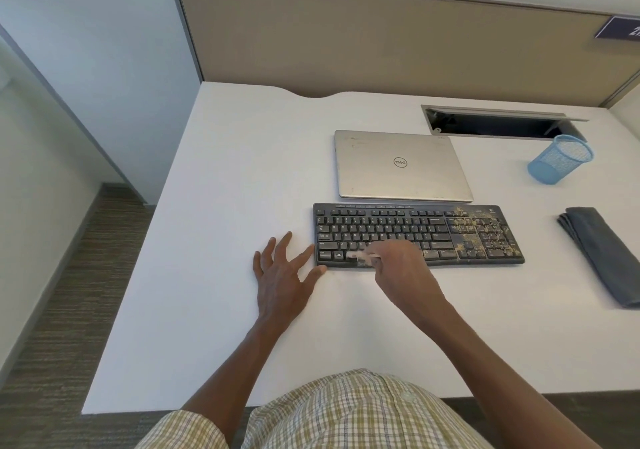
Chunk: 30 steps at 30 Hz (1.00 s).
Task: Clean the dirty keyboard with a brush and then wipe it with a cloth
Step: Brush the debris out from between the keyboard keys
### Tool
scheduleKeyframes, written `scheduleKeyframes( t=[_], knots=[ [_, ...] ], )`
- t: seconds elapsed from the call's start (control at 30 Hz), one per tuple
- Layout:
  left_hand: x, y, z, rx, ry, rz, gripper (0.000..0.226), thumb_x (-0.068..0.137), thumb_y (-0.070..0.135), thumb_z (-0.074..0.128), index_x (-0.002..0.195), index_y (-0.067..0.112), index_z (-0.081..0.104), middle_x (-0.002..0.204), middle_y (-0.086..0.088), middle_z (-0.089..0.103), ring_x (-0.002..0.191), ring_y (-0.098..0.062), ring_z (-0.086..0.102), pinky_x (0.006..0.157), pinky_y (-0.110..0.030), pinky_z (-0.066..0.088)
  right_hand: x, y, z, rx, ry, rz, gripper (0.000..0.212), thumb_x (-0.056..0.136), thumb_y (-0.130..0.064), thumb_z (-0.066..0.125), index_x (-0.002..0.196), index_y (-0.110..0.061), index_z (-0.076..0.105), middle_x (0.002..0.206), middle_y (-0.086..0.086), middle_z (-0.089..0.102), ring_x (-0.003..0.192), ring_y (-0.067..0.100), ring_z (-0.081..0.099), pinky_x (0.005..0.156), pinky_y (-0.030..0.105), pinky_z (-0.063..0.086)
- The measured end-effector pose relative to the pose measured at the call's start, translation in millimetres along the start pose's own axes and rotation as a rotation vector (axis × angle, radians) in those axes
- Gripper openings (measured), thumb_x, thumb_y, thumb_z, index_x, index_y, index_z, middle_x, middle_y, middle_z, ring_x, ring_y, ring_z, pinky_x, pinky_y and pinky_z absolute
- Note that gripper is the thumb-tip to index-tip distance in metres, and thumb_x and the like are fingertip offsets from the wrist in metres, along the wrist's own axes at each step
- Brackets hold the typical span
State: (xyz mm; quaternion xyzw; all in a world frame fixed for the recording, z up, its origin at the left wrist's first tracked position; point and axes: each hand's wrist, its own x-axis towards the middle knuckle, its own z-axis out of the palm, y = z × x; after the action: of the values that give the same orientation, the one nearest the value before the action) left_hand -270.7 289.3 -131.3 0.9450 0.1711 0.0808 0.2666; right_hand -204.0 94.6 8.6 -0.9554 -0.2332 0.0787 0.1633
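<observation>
While splayed left hand braces keyboard, right hand curled around blurred brush.

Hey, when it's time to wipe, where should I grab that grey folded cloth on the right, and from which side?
Probably take the folded cloth at its far short end, nearest the keyboard, coming from above with the right hand. It lies flat on the desk as a long strip running towards you, with stacked fold edges showing at that end, so a pinch there should gather all the layers.
</observation>
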Motion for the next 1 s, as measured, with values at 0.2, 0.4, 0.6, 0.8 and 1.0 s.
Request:
scheduleKeyframes(
  t=[0.2,0.4,0.6,0.8,1.0],
  knots=[
    [0.0,0.4,0.3,-0.001,-0.005,-0.003,0.056,0.09,0.075,0.045,0.136,0.047,0.06,0.163,0.001,0.031,0.154,-0.027,0.014,0.124,-0.051,0.006,7.4,2.6,-16.0,0.118,0.164,0.052,0.016,0.094,-0.007,0.053,0.088,-0.011,0.068,0.071,0.003,0.068,0.048,0.002,0.046,0.043,0.013,0.031],
    [-0.3,1.1,-1.1,-0.007,-0.018,-0.007,0.051,0.092,0.072,0.051,0.136,0.048,0.059,0.164,0.002,0.029,0.154,-0.026,0.013,0.124,-0.05,0.004,40.3,-5.6,-12.0,0.223,0.247,0.134,0.009,0.094,-0.01,0.051,0.1,-0.008,0.058,0.068,0.009,0.066,0.051,0.022,0.056,0.047,0.032,0.044],
    [-0.1,1.0,-0.8,-0.002,-0.01,-0.009,0.054,0.091,0.075,0.047,0.136,0.048,0.059,0.164,0.002,0.03,0.154,-0.026,0.013,0.124,-0.05,0.005,39.8,-9.6,-1.5,0.1,0.047,0.107,0.016,0.093,-0.011,0.047,0.092,-0.008,0.062,0.078,0.01,0.07,0.069,0.026,0.065,0.064,0.034,0.054],
    [-0.5,0.2,0.3,-0.002,0.002,-0.001,0.056,0.09,0.075,0.045,0.136,0.048,0.06,0.163,0.002,0.031,0.153,-0.027,0.014,0.124,-0.051,0.007,44.3,-8.0,-4.0,0.05,0.042,0.098,0.022,0.096,-0.011,0.043,0.091,-0.007,0.064,0.076,0.009,0.071,0.059,0.02,0.057,0.065,0.031,0.052],
    [-0.3,0.0,0.3,0.009,-0.001,0.002,0.053,0.091,0.074,0.048,0.136,0.048,0.059,0.163,0.001,0.031,0.153,-0.027,0.014,0.124,-0.052,0.008,48.5,-9.3,-11.5,0.103,0.009,0.137,0.023,0.097,-0.011,0.045,0.094,-0.008,0.068,0.074,0.009,0.072,0.065,0.021,0.069,0.067,0.036,0.059]
  ],
)
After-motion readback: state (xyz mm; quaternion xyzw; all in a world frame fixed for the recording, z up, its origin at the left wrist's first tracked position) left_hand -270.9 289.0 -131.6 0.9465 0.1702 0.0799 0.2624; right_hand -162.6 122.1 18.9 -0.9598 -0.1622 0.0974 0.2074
